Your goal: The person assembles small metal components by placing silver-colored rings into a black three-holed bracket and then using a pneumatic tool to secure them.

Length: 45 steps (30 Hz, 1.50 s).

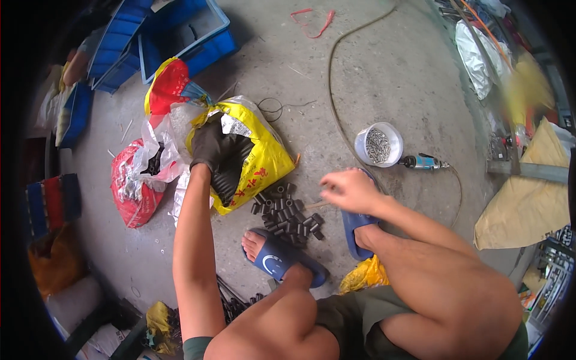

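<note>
My left hand wears a dark glove and reaches into the open mouth of a yellow sack lined with silvery plastic and filled with dark metal pieces. Whether its fingers grip anything is hidden. My right hand is bare and blurred, hovering with loosely curled fingers just right of a pile of short black metal tubes on the concrete floor. Nothing shows in its grasp. Both feet wear blue slippers beside the pile.
A white bucket of small metal parts and a blue power tool lie to the right. A red sack, blue crates, a cable and a yellow cloth surround me.
</note>
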{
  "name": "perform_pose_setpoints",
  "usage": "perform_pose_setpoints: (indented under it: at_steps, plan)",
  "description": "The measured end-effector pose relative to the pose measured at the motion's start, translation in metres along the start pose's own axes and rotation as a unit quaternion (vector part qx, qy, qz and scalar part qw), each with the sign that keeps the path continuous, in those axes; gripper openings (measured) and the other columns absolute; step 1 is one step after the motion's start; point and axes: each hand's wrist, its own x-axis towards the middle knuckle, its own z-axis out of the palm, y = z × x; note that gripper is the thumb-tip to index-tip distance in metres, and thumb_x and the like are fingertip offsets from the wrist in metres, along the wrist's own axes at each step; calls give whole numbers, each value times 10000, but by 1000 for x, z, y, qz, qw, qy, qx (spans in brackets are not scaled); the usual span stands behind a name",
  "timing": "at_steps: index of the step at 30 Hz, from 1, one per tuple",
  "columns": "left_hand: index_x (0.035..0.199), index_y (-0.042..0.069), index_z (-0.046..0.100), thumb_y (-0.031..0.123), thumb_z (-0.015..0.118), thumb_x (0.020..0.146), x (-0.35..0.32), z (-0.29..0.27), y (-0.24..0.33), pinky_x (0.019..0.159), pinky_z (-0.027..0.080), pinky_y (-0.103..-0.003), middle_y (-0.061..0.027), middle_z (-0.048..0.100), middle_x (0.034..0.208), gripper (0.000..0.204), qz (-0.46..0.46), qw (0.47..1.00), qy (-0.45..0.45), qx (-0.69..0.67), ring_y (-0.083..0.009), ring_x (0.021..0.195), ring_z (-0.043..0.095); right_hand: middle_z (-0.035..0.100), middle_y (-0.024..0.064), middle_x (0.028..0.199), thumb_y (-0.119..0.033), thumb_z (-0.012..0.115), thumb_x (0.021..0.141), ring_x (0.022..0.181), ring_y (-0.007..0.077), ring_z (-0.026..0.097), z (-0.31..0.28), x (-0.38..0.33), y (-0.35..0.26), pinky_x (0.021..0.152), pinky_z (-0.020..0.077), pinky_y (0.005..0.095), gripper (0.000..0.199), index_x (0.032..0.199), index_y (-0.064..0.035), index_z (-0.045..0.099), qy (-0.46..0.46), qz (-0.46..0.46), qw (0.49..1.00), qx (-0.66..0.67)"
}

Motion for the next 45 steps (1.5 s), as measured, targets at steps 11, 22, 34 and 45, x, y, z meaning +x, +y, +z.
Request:
perform_pose_setpoints:
  at_steps: [11, 22, 34, 45]
  plan:
    - [1423, 186, 591, 427, 751, 839, -17, 17, 6, 1024, 474, -549, -248, 648, 1309, 652, -59, 995, 49, 58, -473, 1244, 569, 538, 135, 1126, -214, 819, 808, 1036, 361, 603, 98, 65, -3, 851, 578, 463, 344, 1070, -118, 619, 12, -216, 967, -136]
    - [1412, 132, 605, 427, 735, 811, 3, -4, 3, 1035, 496, -499, -239, 662, 1344, 682, -79, 995, -67, -13, -437, 1241, 624, 606, 118, 960, -74, 723, 828, 967, 356, 640, 60, 57, 31, 800, 546, 475, 253, 1016, -78, 553, -16, -213, 969, -126]
    - [1163, 84, 750, 500, 697, 908, -36, -18, 33, 882, 540, -490, -214, 748, 1043, 491, -184, 983, -9, -13, -389, 1009, 715, 714, 58, 894, -140, 833, 889, 777, 126, 684, 29, 20, 17, 722, 572, 288, 299, 1082, -31, 631, 64, -28, 962, 264]
    - [1020, -45, 722, 273, 654, 987, -91, -54, 44, 649, 534, -332, -84, 717, 780, 326, -354, 852, -14, -386, -170, 689, 682, 686, 163, 1012, -193, 794, 857, 906, 333, 722, 28, 68, 34, 766, 580, 442, 329, 1082, -32, 615, 108, -16, 994, 0]
